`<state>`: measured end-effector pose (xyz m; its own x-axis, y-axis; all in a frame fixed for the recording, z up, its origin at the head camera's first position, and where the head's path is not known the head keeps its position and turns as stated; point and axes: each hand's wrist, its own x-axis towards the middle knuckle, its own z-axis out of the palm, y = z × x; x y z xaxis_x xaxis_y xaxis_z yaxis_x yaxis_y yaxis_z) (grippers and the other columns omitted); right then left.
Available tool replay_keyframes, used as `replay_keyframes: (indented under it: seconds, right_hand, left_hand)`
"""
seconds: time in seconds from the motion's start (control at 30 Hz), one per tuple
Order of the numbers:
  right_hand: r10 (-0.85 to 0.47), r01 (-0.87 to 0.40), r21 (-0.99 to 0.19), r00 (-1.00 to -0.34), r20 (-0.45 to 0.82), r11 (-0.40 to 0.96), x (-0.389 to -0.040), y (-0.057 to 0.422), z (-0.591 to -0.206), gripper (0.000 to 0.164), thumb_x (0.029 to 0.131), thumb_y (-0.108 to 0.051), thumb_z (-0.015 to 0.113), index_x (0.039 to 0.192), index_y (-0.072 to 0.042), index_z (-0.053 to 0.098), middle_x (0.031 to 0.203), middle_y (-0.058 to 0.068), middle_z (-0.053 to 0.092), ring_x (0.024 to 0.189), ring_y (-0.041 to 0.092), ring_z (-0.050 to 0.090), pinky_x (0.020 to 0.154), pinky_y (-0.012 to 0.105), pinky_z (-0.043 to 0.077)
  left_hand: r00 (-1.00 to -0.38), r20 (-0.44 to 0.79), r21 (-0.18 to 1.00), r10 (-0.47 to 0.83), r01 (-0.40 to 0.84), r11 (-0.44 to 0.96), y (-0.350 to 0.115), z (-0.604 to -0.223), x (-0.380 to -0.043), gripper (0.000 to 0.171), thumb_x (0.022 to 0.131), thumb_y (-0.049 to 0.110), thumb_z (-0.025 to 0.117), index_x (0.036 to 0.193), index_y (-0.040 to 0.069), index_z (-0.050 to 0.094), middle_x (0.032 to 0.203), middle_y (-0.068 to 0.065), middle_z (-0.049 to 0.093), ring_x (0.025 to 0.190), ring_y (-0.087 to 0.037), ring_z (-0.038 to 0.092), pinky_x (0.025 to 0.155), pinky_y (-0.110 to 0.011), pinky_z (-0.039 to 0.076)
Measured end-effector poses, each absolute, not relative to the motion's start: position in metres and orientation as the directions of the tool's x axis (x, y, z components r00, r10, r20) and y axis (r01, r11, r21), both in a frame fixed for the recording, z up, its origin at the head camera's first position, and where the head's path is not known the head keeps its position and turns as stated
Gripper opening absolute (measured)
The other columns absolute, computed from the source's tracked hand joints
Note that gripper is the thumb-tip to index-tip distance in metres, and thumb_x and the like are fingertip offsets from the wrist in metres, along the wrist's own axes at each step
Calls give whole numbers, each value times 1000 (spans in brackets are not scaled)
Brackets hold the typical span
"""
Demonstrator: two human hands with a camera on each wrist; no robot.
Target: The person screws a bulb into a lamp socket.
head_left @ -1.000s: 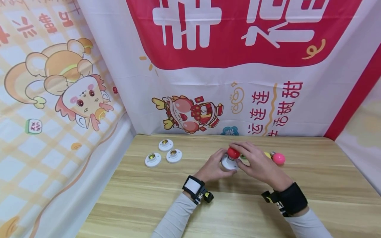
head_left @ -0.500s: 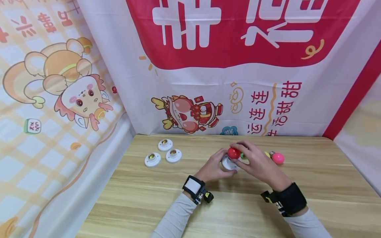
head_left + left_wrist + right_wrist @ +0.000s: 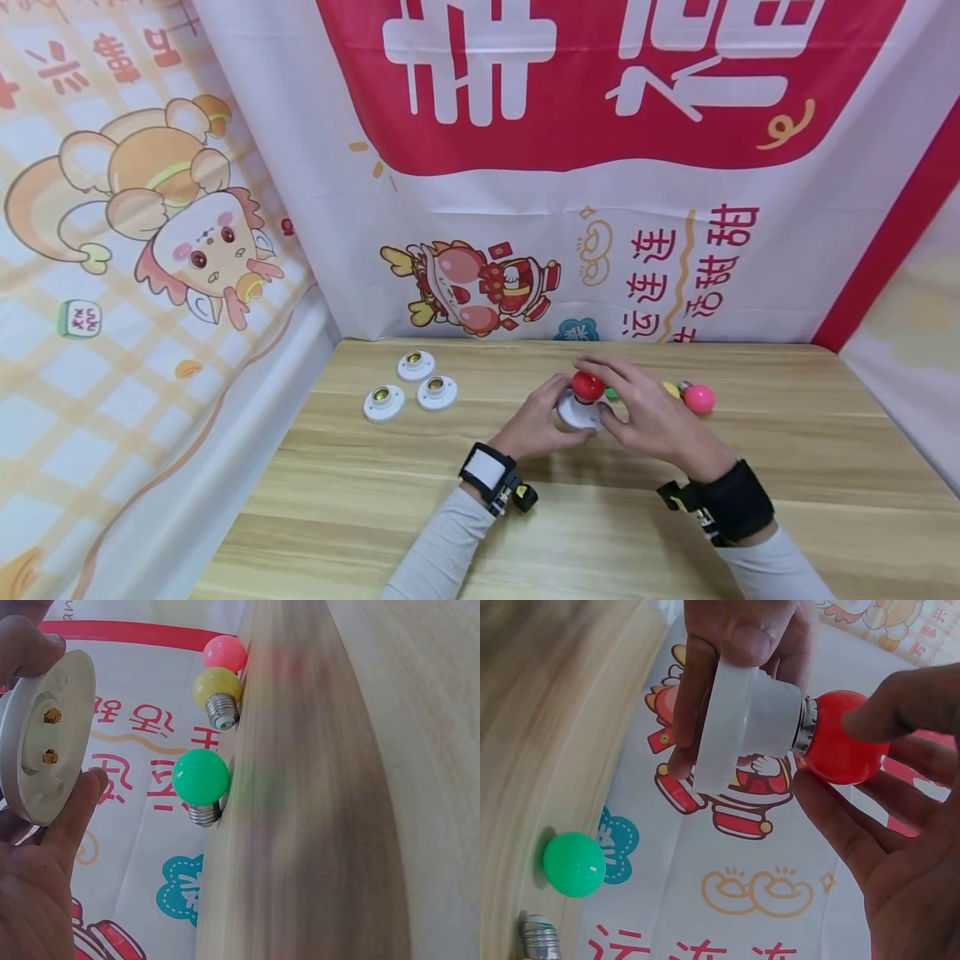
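My left hand grips the rim of a white lamp socket, holding it above the table. In the left wrist view the socket's underside shows, with two brass screws. A red light bulb stands in the socket's mouth, a band of its metal cap still visible. My right hand holds the red bulb between thumb and fingers. In the right wrist view the thumb lies over the bulb's near side, and the fingers reach beneath it, close to the cap.
Three white lamp sockets sit at the table's back left. Behind my right hand lie a green bulb, a yellow bulb and a pink bulb. A printed cloth hangs along the table's back edge.
My right fingers have shifted round the red bulb, first rising slightly, then settling lower with more of its top showing. My left hand and the socket stay almost in place.
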<state>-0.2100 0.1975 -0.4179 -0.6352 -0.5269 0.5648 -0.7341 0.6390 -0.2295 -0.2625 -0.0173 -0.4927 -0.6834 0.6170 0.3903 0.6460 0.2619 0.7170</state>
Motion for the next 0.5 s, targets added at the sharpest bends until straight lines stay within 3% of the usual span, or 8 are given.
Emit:
replay_keyframes:
  seconds: [0.5]
  right_hand:
    - [-518,-740,-188,-606,604,646,-210,197,-421,61,82,-1,87,140,-6,66,137,20,68,120,37,71,94,52,65]
  left_hand:
    - [-679,382,712,627,649,268,-17,-492,-262,73,90,21,86,152,18,48,146,-2,59,133,-13,59,113,-27,53]
